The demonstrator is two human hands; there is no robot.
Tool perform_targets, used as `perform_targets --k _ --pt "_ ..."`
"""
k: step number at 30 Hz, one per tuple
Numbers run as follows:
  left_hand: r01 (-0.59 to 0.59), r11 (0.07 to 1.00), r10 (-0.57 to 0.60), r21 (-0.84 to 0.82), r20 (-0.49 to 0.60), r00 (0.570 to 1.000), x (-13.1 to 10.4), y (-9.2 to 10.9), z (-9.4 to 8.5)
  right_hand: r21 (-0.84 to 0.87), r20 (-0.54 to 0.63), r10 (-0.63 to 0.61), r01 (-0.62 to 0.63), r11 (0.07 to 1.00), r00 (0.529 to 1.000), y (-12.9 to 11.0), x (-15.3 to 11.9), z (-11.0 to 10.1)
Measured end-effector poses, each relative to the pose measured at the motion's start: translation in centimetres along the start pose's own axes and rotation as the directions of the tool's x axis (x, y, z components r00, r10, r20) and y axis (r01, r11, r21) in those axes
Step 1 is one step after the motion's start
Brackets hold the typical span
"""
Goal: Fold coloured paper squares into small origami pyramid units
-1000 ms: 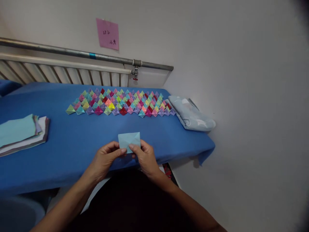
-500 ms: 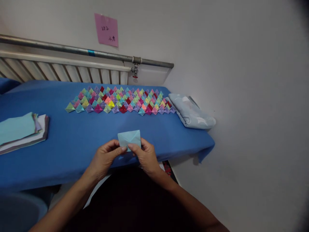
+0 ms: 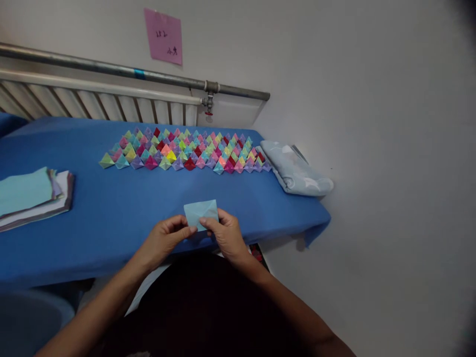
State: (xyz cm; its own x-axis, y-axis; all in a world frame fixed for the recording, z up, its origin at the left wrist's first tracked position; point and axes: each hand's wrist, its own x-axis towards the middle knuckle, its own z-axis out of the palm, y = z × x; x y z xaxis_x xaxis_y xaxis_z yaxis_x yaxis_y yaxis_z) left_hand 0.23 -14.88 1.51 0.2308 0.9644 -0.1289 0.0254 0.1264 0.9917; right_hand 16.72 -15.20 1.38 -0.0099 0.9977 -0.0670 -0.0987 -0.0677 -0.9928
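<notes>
A light blue folded paper [image 3: 199, 210] with crease lines is held up near the front edge of the blue-covered table. My left hand [image 3: 169, 238] pinches its lower left corner between thumb and fingers. On the right side, my right hand [image 3: 226, 233] grips the paper, its thumb lying across the front and its fingers behind. Beyond both hands, rows of small folded paper pieces [image 3: 189, 163] in many colours stand on the blue cloth [image 3: 148, 191].
At the left lies a stack of paper sheets [image 3: 26, 191]. A folded grey-blue cloth [image 3: 297, 171] sits at the table's right end. Behind the table are a radiator [image 3: 122, 106], a metal pipe [image 3: 171, 79] and a pink note [image 3: 163, 37] on the wall. A basin [image 3: 33, 317] is at the lower left.
My right thumb has moved slightly up and right across the paper, away from my left thumb. The camera view has shifted a little, so the background sits higher.
</notes>
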Motion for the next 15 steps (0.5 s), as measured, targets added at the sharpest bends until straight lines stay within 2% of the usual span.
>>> perform_targets --k 3,5,6,7,9,11,13,15 --pt "-0.095 0.985 0.095 0.147 0.004 0.995 0.9 0.6 -1.0 -0.216 0.011 -0.176 0.175 0.961 0.984 0.5 0.3 -0.6" --pt "-0.244 0.901 0.257 0.358 0.011 0.966 1.9 1.0 -1.8 -0.346 0.074 -0.325 0.33 0.878 0.943 0.9 0.8 -1.1" --pt "-0.334 0.824 0.347 0.457 0.06 0.936 2.4 1.2 -2.2 -0.406 0.125 -0.397 0.412 0.816 0.909 1.0 1.2 -1.3" --pt "-0.419 0.727 0.424 0.544 0.124 0.897 3.0 1.3 -2.6 -0.466 0.185 -0.462 0.491 0.736 0.867 1.2 1.6 -1.6" --pt "-0.537 0.49 0.548 0.687 0.236 0.802 3.9 1.3 -2.9 -0.592 0.318 -0.556 0.619 0.516 0.768 1.4 2.6 -2.1" --pt "-0.569 0.269 0.623 0.777 0.31 0.718 4.3 0.6 -2.8 -0.69 0.451 -0.571 0.673 0.264 0.686 1.6 3.4 -2.6" --pt "-0.554 0.128 0.652 0.823 0.351 0.672 4.2 -0.6 -2.5 -0.726 0.55 -0.532 0.683 0.076 0.644 1.8 3.8 -2.9" --pt "-0.531 0.059 0.648 0.846 0.372 0.665 3.6 -2.0 -2.1 -0.73 0.607 -0.483 0.683 -0.025 0.631 2.3 3.7 -3.1"
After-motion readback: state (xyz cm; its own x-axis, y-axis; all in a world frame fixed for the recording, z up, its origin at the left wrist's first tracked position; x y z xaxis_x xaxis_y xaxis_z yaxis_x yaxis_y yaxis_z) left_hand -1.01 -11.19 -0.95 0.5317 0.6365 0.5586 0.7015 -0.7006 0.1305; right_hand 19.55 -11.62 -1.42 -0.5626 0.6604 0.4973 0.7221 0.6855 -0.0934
